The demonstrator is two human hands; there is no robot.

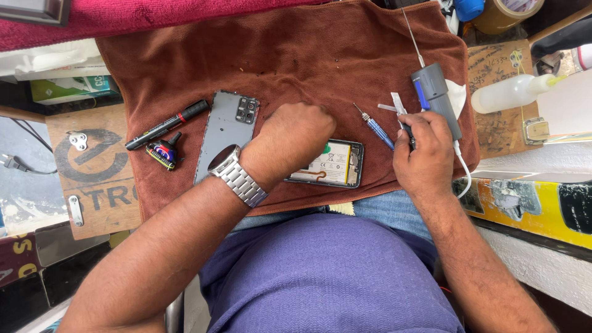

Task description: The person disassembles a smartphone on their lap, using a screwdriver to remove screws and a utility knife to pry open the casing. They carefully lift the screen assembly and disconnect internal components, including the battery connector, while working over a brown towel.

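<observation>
We are at a cluttered bench whose middle is covered by a brown towel (pixel 296 55), with a strip of red cloth across the far edge and a yellow painted ledge at the right. At the left of the towel lie a black marker with a red band (pixel 166 125) and a small black glue tube (pixel 163 152). Beside them rests the grey back cover (pixel 225 129) of a phone, camera cut-out away from us.

Our left hand (pixel 296 139), a steel watch (pixel 237 174) on its wrist, is curled into a loose fist, knuckles up, pressing on the near end of the opened phone (pixel 333 163), whose battery faces up. What the fingers pinch, if anything, is hidden under the hand. A blue precision screwdriver (pixel 373 126) lies just right of the phone.

Our right hand (pixel 422 151) is closed around slim metal tweezers (pixel 399 108), tips pointing away from us, next to a grey electric screwdriver (pixel 435 92) with a white cable. A white squeeze bottle (pixel 509 92) lies further right, off the towel.

To work well here, we judge that the left hand should pin the phone flat while the tweezers come in low and shallow, clear of the battery and the thin flex cable along its edge.
</observation>
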